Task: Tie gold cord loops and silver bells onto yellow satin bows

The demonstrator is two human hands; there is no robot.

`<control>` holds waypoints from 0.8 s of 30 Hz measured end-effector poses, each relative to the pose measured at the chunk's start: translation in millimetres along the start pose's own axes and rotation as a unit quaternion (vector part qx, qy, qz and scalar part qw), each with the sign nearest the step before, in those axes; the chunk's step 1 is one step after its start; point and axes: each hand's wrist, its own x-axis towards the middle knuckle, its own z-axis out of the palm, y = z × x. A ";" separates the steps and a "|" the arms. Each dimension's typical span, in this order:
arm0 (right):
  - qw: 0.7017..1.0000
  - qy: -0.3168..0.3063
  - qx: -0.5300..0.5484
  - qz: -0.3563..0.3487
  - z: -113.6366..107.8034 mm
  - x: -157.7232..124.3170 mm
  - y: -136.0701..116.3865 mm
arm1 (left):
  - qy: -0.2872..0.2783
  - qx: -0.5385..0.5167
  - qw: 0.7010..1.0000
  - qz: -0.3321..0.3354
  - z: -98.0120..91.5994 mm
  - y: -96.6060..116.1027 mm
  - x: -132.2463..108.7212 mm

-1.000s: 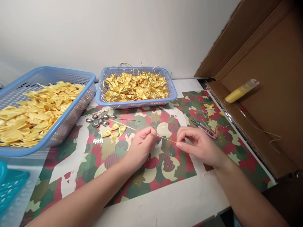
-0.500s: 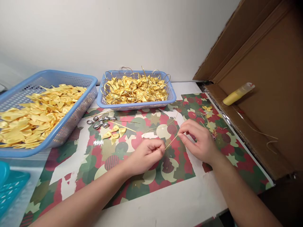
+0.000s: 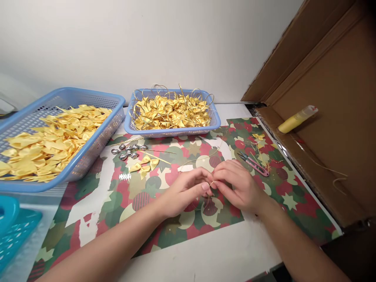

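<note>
Close together over the patterned paper (image 3: 170, 231), both of my hands pinch a thin gold cord (image 3: 212, 183). My left hand (image 3: 186, 192) has its thumb and fingers closed on the cord, and a loop of it hangs just below the fingertips. My right hand (image 3: 239, 186) grips the same cord with thumb and forefinger, its fingertips nearly touching the left ones. Left of the hands lie several yellow satin bows (image 3: 144, 165) and several shiny silver bells (image 3: 128, 151), with straight gold cord pieces beside them. Thread snips with pink handles (image 3: 255, 164) lie beyond my right hand.
A blue basket (image 3: 173, 134) of yellow bows with gold cords stands at the back. Another blue basket (image 3: 96, 137), heaped with yellow bows, is at left. A teal basket (image 3: 22, 235) sits front left. Cardboard (image 3: 329, 117) walls the right side, with a yellow tube (image 3: 297, 119).
My hands have come together; the cord stretched straight between them is now bent and looped at the fingertips. The thread snips, hidden before, now show beyond my right hand.
</note>
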 end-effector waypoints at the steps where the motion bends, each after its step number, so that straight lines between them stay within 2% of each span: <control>1: 1.000 -0.004 -0.005 0.005 1.3 -0.2 -0.6 | -0.007 0.027 1.000 -0.006 1.3 0.7 0.2; 7: 1.000 0.010 -0.018 0.007 5.0 0.2 -1.1 | -0.007 0.150 0.988 -0.016 5.1 5.2 1.0; 11: 0.999 0.025 -0.028 0.006 4.7 0.3 0.8 | -0.011 0.153 0.988 -0.007 2.0 4.7 0.6; 16: 0.997 0.061 -0.046 0.030 -6.6 1.2 7.4 | -0.006 0.149 0.988 -0.036 -0.6 1.5 -1.6; 18: 0.987 0.097 -0.086 0.090 -16.5 -0.8 15.8 | 0.000 0.147 0.989 -0.035 -1.2 0.9 -1.6; 20: 0.961 0.126 -0.152 0.193 -27.7 -6.3 28.7 | 0.010 0.144 0.989 -0.019 -1.7 0.3 -0.8; 22: 0.921 0.115 -0.218 0.302 -38.5 -14.7 43.8 | 0.017 0.133 0.991 -0.011 -2.2 -0.4 -0.1; 24: 0.882 0.070 -0.253 0.392 -46.9 -23.6 57.2 | 0.020 0.115 0.993 -0.018 -2.6 -1.4 0.2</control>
